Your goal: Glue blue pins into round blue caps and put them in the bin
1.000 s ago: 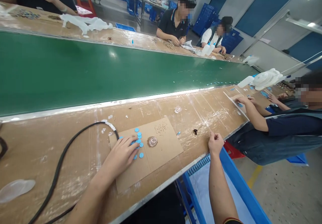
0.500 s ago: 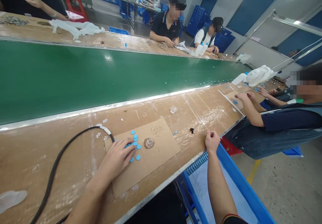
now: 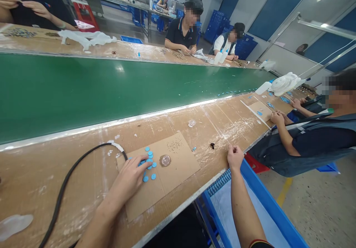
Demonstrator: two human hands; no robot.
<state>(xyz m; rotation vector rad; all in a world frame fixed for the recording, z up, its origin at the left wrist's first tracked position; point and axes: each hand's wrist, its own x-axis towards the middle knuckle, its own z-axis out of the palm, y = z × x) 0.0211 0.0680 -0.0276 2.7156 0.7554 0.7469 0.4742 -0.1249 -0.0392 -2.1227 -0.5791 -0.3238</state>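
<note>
Small round blue discs (image 3: 153, 176), like buttons, lie scattered on a flat cardboard sheet (image 3: 167, 188). My left hand (image 3: 130, 175) rests over their left side, fingers stretched out and a little apart, the tips touching discs; some discs are hidden beneath it. To the right of the discs sits a small clear round dish (image 3: 165, 160), with tiny brown bits (image 3: 174, 144) spread behind it. My right hand (image 3: 235, 156) is closed in a pinch above the table's front edge; anything between its fingertips is too small to make out.
A black cable (image 3: 62, 188) curves along the left. A small black part (image 3: 212, 146) and a clear round piece (image 3: 191, 123) lie on the table. A blue crate (image 3: 267, 207) stands below my right arm. Beyond runs a green conveyor belt (image 3: 111, 88). A co-worker (image 3: 314, 140) sits at right.
My left hand has shifted slightly, with its fingertips still among the discs. My right hand stays pinched in about the same place. The neighbouring co-worker's hands have moved nearer their body.
</note>
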